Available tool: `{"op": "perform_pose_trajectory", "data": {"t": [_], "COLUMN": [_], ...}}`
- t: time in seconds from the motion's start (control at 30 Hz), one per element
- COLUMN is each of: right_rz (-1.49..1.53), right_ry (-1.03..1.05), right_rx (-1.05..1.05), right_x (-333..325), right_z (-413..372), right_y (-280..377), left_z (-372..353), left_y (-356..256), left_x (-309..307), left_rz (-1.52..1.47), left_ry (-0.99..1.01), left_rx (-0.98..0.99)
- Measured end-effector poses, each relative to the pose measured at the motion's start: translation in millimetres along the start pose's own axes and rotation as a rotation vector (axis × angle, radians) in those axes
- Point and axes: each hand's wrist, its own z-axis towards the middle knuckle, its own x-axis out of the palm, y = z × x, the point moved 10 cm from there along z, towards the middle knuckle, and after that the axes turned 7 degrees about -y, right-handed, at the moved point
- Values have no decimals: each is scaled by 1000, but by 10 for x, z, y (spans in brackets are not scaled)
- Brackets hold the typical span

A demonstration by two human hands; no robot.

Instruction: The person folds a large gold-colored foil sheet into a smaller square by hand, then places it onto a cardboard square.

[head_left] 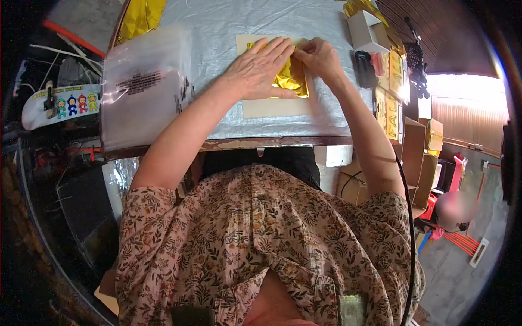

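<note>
A shiny gold foil sheet lies on a beige cardboard sheet on the silver-covered table. My left hand lies flat with its fingers spread over the foil's left part, pressing it down. My right hand pinches the foil's upper right edge between its fingertips. Most of the foil is hidden under both hands.
A stack of clear plastic bags lies at the table's left. More gold foil sits at the back left. A small white box, a black object and yellow printed cards line the right edge. Cardboard boxes stand on the floor at right.
</note>
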Motion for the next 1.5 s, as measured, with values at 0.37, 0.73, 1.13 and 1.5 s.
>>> {"op": "perform_pose_trajectory", "data": {"t": [0.37, 0.73, 1.13, 1.5], "right_rz": [71, 306, 770, 1050], "right_ry": [-119, 250, 443, 435], "right_rx": [-21, 123, 426, 424], "right_x": [-148, -293, 109, 144], "right_z": [159, -586, -679, -645], "right_y": [-168, 75, -181, -529], "left_z": [14, 10, 12, -389], "left_y": [-10, 12, 27, 920], "left_x": [-2, 4, 16, -517], "left_rz": [-26, 13, -12, -621], "left_ry": [-8, -95, -1, -512], "left_rx": [11, 36, -9, -691]}}
